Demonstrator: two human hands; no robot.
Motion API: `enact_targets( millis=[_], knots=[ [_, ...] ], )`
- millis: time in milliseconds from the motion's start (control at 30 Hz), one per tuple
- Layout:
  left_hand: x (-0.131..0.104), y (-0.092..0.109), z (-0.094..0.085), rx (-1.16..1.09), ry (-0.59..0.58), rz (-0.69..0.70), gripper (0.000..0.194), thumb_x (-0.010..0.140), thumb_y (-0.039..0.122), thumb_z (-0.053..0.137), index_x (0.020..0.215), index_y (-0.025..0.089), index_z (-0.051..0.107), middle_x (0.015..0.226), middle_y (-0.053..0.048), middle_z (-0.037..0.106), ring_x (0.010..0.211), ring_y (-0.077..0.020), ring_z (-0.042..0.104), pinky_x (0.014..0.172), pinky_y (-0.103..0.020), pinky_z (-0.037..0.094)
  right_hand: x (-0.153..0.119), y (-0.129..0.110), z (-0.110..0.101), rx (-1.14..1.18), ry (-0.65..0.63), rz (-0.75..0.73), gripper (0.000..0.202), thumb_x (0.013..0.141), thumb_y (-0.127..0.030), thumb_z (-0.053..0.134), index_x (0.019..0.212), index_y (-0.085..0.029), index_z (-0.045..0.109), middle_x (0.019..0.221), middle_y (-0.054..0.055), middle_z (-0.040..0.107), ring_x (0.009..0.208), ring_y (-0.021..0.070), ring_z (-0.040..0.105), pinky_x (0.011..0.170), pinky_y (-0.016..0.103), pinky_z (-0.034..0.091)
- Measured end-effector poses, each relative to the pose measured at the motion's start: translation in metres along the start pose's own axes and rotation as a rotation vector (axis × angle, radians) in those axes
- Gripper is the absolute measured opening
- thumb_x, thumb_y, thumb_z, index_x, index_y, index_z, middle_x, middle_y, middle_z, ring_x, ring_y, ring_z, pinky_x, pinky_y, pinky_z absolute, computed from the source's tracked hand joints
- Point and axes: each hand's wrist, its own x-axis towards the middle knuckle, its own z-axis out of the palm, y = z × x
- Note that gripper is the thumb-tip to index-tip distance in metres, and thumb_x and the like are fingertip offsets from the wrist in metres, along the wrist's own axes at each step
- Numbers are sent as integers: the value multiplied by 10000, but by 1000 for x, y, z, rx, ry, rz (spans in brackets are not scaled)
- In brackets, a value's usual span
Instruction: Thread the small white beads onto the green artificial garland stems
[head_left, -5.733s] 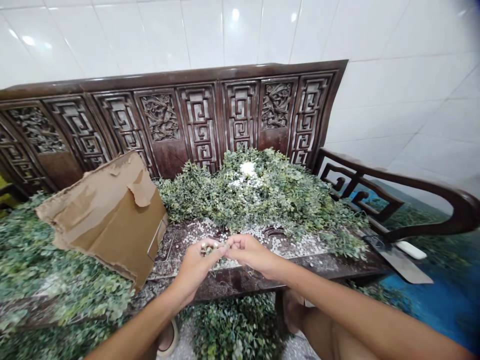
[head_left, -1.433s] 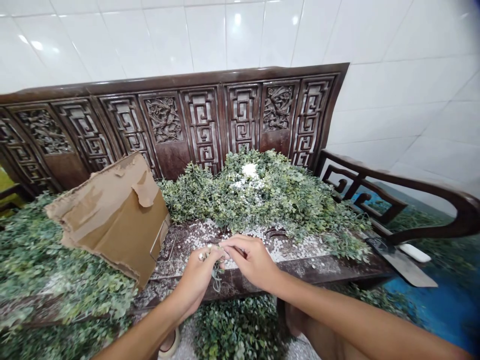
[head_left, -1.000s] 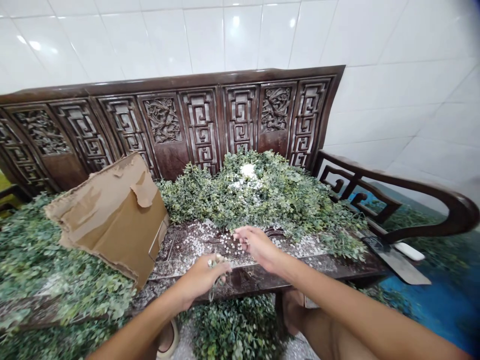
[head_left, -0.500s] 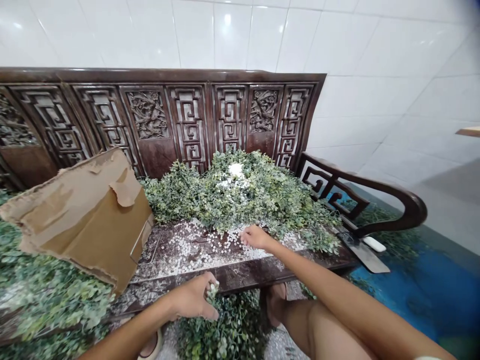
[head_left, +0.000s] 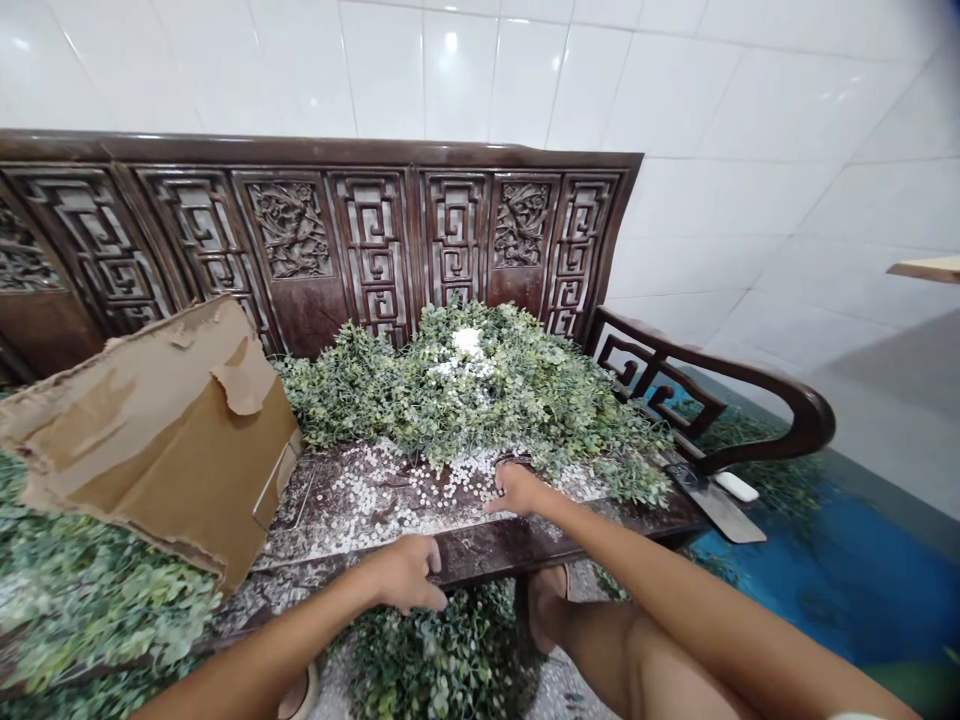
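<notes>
While the left hand (head_left: 409, 575) is poised at the front edge of the carved bench (head_left: 480, 550), wrist low, its thumb and fingers stand parted, the grip released. The right hand (head_left: 516, 488) extends over the bench's seat, fingers bent toward the left; whether they grasp anything cannot be told. Small white discs (head_left: 397, 500), too numerous to count, lie scattered on the bench's seat, around and beside the right hand. Counted: two hands; one bench; one torn cardboard piece (head_left: 187, 440), tilted, on the bench's left part; one white pile (head_left: 466, 343) atop the leafy heap (head_left: 525, 400) on the bench's seat; one white case (head_left: 737, 487) beside the bench's armrest (head_left: 750, 375); one leafy mass (head_left: 442, 655) below the bench.
</notes>
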Motion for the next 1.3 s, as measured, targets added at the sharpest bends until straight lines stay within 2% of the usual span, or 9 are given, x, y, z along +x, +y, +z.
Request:
enact_targets(
  millis=[100,300,400,567,700,833,933,1067,1300],
  knots=[
    [26,1,-13,90,201,62,225,743,263,606,948,182,650,953,-65,631,784,-198,639,693,-279,492,-1,-1,2,-4,7,-60,458,592,-344,840,969,-141,676,961,115,670,906,245,602,742,259,431],
    [75,-5,-36,275,408,79,641,761,8,486,1356,236,410,1426,-126,345,1242,-268,451,968,-347,415,1,-13,4,3,-43,-249,262,703,-152,720,960,-167,675,833,55,655,846,208,588,744,253,416],
    [94,-4,-38,334,432,94,649,781,-13,451,1365,268,405,1412,-121,362,1236,-283,460,966,-368,425,2,-20,6,-10,-51,-314,245,698,-76,654,926,-160,681,867,66,647,847,202,580,756,251,409],
    [114,4,-45,342,503,113,417,819,25,443,1173,225,535,1156,-102,540,1094,-252,549,928,-363,442,2,-27,8,-36,-37,-330,246,678,-55,630,899,-149,679,959,106,632,839,215,582,730,264,411],
    [115,5,-55,260,597,148,311,830,98,487,1112,208,557,1122,-94,553,1001,-242,599,891,-351,455,2,-27,9,-36,-16,-329,227,673,-58,623,875,-144,681,972,112,638,825,217,598,715,263,417],
    [109,0,-63,122,710,194,409,840,130,490,1245,191,483,1148,-103,584,995,-214,606,903,-316,447,7,-20,8,-8,22,-322,206,675,-55,614,848,-134,694,932,107,664,851,220,615,740,257,430],
    [102,-8,-68,-8,802,200,442,857,158,461,1298,152,423,1009,-83,651,856,-177,633,822,-286,477,11,-16,6,25,59,-324,212,681,-50,601,847,-134,705,892,95,689,873,223,624,763,258,436],
    [91,-20,-73,-166,889,193,262,835,232,481,1064,144,575,785,-37,667,712,-162,638,728,-274,496,14,-15,4,78,100,-327,219,688,-22,572,805,-132,721,854,92,720,858,213,640,789,258,437],
    [63,-43,-75,-369,967,133,247,731,282,547,920,145,630,730,-30,658,656,-175,621,652,-278,481,23,-19,4,242,150,-261,217,747,-56,545,733,-149,740,809,76,753,789,208,677,769,256,451]
  ],
)
